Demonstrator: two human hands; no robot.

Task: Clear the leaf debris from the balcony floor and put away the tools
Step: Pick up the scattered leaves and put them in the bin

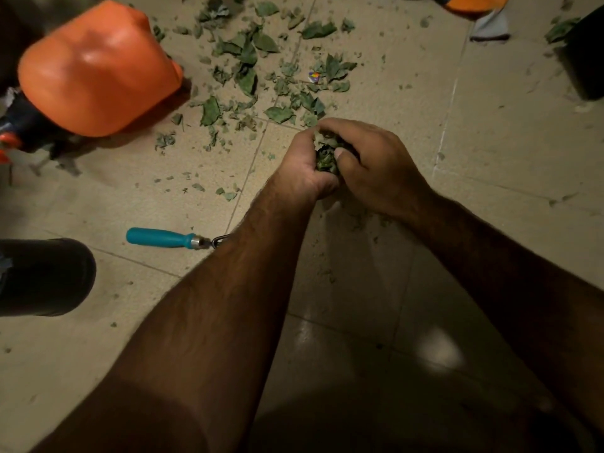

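Head view puts your bunch of crumpled green leaves (327,155) just right of the frame's centre, pressed between your two hands above the floor. Your left hand (302,158) is curled around the bunch from the left, fingers clenched over its top. Your right hand (376,165) cups it from the right, with the thumb pushed into the leaves. Both forearms reach up from the bottom of the frame and meet there.

Beyond your hands, toward the upper middle of the frame, the scattered green leaf debris (261,67) lies spread over the beige speckled floor tiles (490,132), thickest along a grout line, with small crumbs trailing down to the left. A tiny multicoloured scrap (314,76) sits among the leaves.

Lower left of your hands, the teal-handled hand tool (163,238) lies flat on the tiles; its metal end passes under your left forearm, so you cannot see its head.

At the upper left, a large orange plastic container (98,70) lies beside the debris, with dark objects and orange bits at its lower left edge. A black rounded pot (42,276) sits at the left edge, another black pot (585,57) at the upper right edge, and an orange object (474,3) at the top edge.
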